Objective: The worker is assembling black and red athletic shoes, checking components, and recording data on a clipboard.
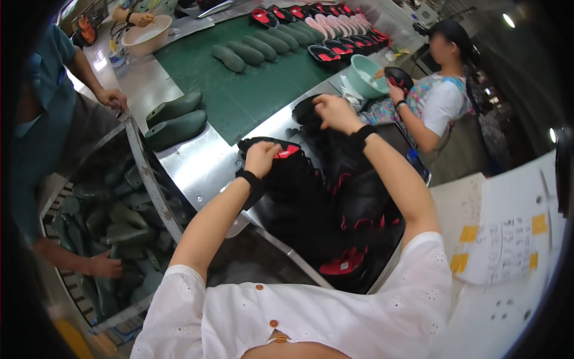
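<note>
My left hand [261, 158] is closed on the edge of a black shoe upper [290, 164] with a red lining and a small white label. My right hand [338, 115], fingers curled in, grips another black upper [307, 111] above the metal edge of the bench; its fingertips are partly blurred. Below and between my arms lies a heap of black uppers with red linings [344, 263], in a dark tray. Where one upper ends and another starts is hard to make out.
Dark green shoe lasts [176, 128] stand on the metal bench at left; more line the green mat [209, 84] beside rows of uppers and pink insoles [335, 24]. A crate of lasts [113, 233] is at left. Co-workers stand left and right, one by a mint basin [365, 75].
</note>
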Demonstrator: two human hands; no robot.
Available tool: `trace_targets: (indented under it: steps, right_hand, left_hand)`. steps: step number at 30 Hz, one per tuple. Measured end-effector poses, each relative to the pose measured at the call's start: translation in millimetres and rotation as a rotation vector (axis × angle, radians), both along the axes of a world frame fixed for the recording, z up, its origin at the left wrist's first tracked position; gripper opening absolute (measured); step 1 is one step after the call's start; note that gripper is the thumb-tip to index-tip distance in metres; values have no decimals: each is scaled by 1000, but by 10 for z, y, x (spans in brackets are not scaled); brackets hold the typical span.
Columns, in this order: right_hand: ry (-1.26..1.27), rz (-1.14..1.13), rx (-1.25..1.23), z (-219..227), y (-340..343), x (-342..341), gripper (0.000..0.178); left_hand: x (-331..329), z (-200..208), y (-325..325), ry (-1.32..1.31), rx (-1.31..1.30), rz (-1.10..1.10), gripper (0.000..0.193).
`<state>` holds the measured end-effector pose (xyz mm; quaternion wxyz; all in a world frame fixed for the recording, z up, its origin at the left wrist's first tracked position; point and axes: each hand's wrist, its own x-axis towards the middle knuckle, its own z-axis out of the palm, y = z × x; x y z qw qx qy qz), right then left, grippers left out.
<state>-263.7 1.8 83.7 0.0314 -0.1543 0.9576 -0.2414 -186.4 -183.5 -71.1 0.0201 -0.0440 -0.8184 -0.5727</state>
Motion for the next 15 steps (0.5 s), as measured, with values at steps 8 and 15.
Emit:
trace_targets:
  steps: [8, 15]
  right_hand:
    - [-36, -164, -108, -1916, -570, 1214, 34]
    - [-217, -219, -762, -1200, -1188, 1781, 38]
  left_hand:
    - [1058, 1474, -961, 204, 616, -137, 25]
    - [3191, 2095, -3099, 459, 832, 55, 23]
